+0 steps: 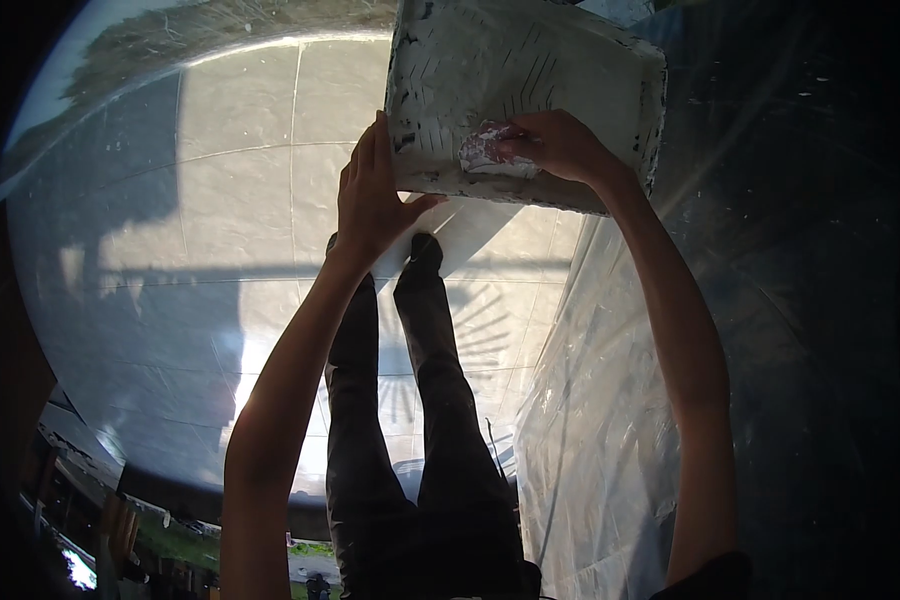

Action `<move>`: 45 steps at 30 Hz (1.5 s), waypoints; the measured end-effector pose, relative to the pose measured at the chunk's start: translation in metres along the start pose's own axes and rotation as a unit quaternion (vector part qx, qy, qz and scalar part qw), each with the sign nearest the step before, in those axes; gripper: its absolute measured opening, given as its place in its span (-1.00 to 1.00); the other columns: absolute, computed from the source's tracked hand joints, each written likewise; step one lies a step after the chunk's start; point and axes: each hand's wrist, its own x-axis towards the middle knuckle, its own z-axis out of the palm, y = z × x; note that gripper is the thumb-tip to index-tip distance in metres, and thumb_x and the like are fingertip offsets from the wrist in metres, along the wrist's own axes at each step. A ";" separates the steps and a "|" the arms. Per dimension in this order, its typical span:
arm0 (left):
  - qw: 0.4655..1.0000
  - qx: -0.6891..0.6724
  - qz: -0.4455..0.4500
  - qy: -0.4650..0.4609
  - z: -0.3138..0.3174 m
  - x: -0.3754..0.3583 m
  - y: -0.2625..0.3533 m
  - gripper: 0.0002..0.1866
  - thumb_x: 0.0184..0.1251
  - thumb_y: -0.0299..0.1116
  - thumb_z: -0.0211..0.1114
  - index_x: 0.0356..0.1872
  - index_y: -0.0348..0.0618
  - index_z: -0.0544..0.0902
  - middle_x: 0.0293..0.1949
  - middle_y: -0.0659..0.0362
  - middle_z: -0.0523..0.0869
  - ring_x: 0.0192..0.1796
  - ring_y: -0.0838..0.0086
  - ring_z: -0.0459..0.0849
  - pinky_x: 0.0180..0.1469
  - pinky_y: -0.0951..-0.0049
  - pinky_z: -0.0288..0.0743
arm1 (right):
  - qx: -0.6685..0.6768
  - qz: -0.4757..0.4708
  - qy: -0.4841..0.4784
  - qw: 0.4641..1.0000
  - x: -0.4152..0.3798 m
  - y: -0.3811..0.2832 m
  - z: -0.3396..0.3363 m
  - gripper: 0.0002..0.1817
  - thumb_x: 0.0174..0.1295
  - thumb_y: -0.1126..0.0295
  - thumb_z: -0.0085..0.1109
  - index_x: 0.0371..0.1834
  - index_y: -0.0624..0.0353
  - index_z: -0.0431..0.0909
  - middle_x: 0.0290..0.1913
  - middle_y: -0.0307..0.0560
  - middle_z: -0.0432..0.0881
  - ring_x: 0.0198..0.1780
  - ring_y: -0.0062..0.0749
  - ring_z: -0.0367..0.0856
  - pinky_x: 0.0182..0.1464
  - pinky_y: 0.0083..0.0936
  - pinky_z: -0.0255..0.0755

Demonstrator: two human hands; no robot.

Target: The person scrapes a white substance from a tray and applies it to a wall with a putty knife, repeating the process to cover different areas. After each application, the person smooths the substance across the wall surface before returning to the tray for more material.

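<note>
A paint tray (530, 60) caked with dried, pale paint is at the top of the head view, with dark slanted marks on its bed. My left hand (372, 195) grips its near left corner, fingers along the side wall and thumb by the front edge. My right hand (555, 145) is over the tray's near part, its fingers closed on a crumpled, white-smeared rag (482, 150). The rag touches the tray's inner surface near the front wall. The fingertips are partly covered in white, and the rag's exact material is hard to make out.
Below the tray lies a sunlit tiled floor (240, 120) with shadows across it. My dark-trousered legs (435, 380) are beneath my arms. Clear plastic sheeting (600, 400) hangs or lies along the right side. Dim clutter (80, 500) shows at the lower left.
</note>
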 end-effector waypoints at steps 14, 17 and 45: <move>1.000 -0.011 -0.017 -0.020 -0.007 0.003 0.004 0.33 -0.17 -0.07 0.73 0.56 -0.34 0.02 0.43 -0.19 0.33 0.45 -0.03 0.38 0.38 0.00 0.35 | 0.143 0.077 -0.104 0.981 0.007 0.019 -0.035 -0.61 0.41 0.09 0.24 0.01 0.21 0.69 -0.24 -0.14 0.73 -0.23 -0.56 0.59 -0.10 -0.48 0.48; 0.999 -0.021 -0.016 -0.022 -0.007 0.003 0.002 0.32 -0.18 -0.07 0.73 0.56 -0.33 0.03 0.43 -0.18 0.33 0.45 -0.03 0.37 0.38 0.00 0.34 | 0.177 0.113 -0.101 0.972 0.002 0.020 -0.038 -0.61 0.40 0.10 0.27 0.01 0.22 0.70 -0.25 -0.16 0.73 -0.27 -0.61 0.57 -0.14 -0.54 0.47; 0.984 0.000 0.112 0.136 -0.222 0.067 0.147 -0.10 0.23 -0.20 0.52 0.52 -0.20 0.22 0.46 -0.08 0.34 0.54 0.01 0.24 0.50 0.04 0.21 | 0.525 -0.055 0.182 0.830 -0.123 -0.150 -0.245 -0.71 0.39 0.29 0.26 -0.12 0.37 0.68 -0.28 -0.13 0.73 -0.32 -0.59 0.68 -0.21 -0.58 0.59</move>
